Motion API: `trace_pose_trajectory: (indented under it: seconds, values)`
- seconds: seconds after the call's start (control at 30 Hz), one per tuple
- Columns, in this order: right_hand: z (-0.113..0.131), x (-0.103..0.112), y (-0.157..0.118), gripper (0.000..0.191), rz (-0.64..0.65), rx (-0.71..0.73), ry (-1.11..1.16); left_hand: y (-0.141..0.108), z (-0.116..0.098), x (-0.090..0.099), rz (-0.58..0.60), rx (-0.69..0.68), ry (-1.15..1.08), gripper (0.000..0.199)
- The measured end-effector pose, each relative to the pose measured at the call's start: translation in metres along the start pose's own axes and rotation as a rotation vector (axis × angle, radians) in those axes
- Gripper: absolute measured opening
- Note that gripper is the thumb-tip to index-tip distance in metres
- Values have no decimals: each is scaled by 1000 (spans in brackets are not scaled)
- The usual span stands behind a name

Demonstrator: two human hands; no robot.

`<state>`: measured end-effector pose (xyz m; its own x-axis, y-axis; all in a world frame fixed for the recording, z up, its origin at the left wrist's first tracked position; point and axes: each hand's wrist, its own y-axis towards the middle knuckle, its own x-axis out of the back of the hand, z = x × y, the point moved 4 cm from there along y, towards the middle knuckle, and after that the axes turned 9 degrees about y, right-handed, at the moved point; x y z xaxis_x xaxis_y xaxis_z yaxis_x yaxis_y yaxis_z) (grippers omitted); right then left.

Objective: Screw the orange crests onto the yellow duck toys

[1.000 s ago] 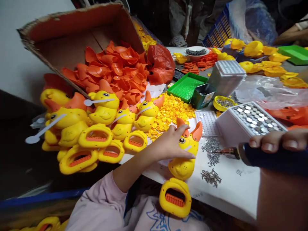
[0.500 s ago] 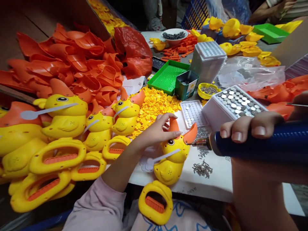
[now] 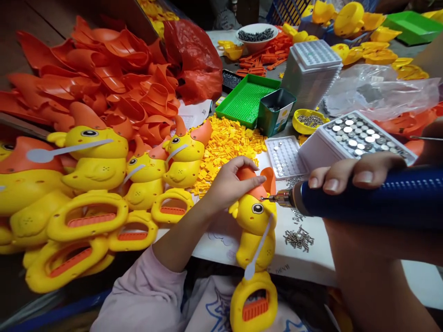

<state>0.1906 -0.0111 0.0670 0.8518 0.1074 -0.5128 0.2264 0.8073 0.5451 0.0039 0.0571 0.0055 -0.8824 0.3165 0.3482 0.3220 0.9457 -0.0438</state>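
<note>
My left hand (image 3: 231, 180) grips the orange crest on top of a yellow duck toy (image 3: 256, 230), which stands tilted at the table's near edge with a white strip hanging from its beak. My right hand (image 3: 349, 175) is wrapped around a blue electric screwdriver (image 3: 370, 197). Its metal tip touches the duck's head just beside the crest. Loose small screws (image 3: 298, 237) lie on the white sheet right of the duck.
Several finished yellow ducks (image 3: 93, 166) crowd the left. Behind them lies a heap of orange parts (image 3: 104, 78) and a pile of small yellow pieces (image 3: 228, 145). A green tray (image 3: 246, 97), white battery trays (image 3: 360, 138), a screw dish (image 3: 308, 122) and a plastic bag (image 3: 377, 90) stand behind.
The duck has turned upright under my left hand, whose fingers closed over its crest. The screwdriver tip has come against the duck's head. The white strip now hangs down.
</note>
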Motion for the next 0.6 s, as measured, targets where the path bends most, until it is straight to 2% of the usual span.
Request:
trace_pose_trajectory:
  seconds: [0.13,0.27,0.5,0.6]
  values:
    - [-3,2,-3,35,-10,-34,-52,-2,-1,0,-16,13,-5,23]
    - [-1,2,-4,32,-64,-3,-73,-3,-2,0,-35,2,5,22]
    - [-3,1,-3,36,-26,-41,-89,-4,1,-2,-89,-35,-17,21]
    - [-1,-4,-1,28,-6,-17,-41,-4,2,-3,-90,-47,-16,20]
